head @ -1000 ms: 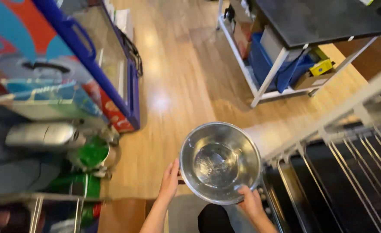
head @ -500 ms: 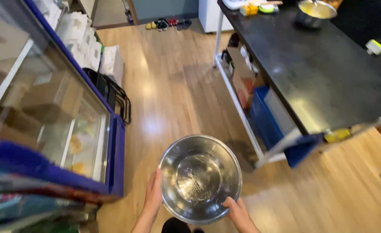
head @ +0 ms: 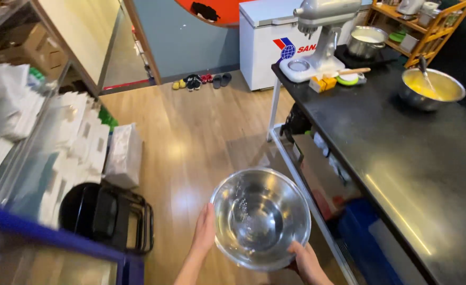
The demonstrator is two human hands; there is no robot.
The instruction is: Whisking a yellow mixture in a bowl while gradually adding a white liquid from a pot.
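**Steel bowl carried in 2 hands beside the black worktable**

Left hand (head: 204, 232) flat against the rim of the empty steel bowl (head: 260, 217), fingers extended. Right hand (head: 306, 261) grips the near rim, fingers curled under. Bowl held over the wood floor (head: 190, 142), just left of the black worktable (head: 402, 153). White stacked packages (head: 85, 137) on the left. White chest freezer (head: 275, 42) bears a red-and-blue emblem.
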